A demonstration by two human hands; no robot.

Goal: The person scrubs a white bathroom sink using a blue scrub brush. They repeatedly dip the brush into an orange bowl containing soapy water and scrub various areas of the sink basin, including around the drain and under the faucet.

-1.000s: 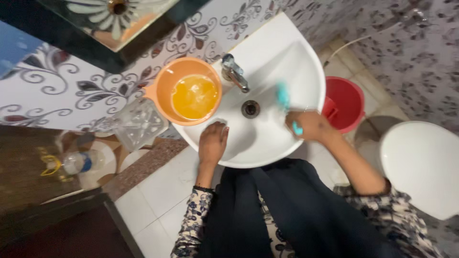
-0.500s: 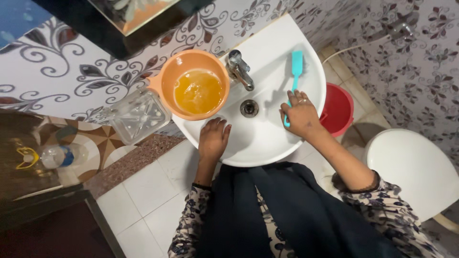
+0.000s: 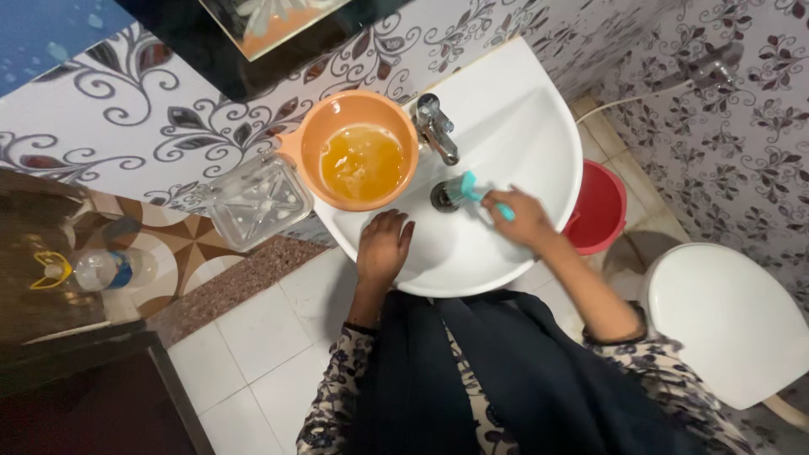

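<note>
- Bathroom corner seen from above: white floral-patterned wall tiles, a white tiled floor, and a white wall-hung washbasin [image 3: 522, 109] in the middle of the view.
- Right hand [image 3: 520, 217]: closed around the handle of a turquoise scrubbing brush [image 3: 474, 193]; the fingers wrap the handle, whose rear tip shows just past the hand.
- Brush position: inside the bowl of the washbasin, its head lying on or just over the dark drain hole [image 3: 440, 197]. The blur does not let one tell whether the bristles touch the drain.
- Brush axis: the long axis runs nearly level across the picture, sloping slightly downward from head to handle; the head points toward the person's left, at the drain, and the handle end points back toward the red bucket [image 3: 600, 206].
- Left hand [image 3: 383, 247]: laid palm down on the near rim of the washbasin, fingers together and curled over the edge, holding nothing.
- Chrome tap [image 3: 438, 128]: stands at the back of the basin, spout aimed at the bowl.
- Orange plastic mug [image 3: 360, 160]: rests on the basin's left rim, holding yellow-orange liquid.
- Clear square container [image 3: 259, 200]: just beside the mug, on its left.
- White toilet lid [image 3: 729, 324]: at lower right, beyond the bucket.
</note>
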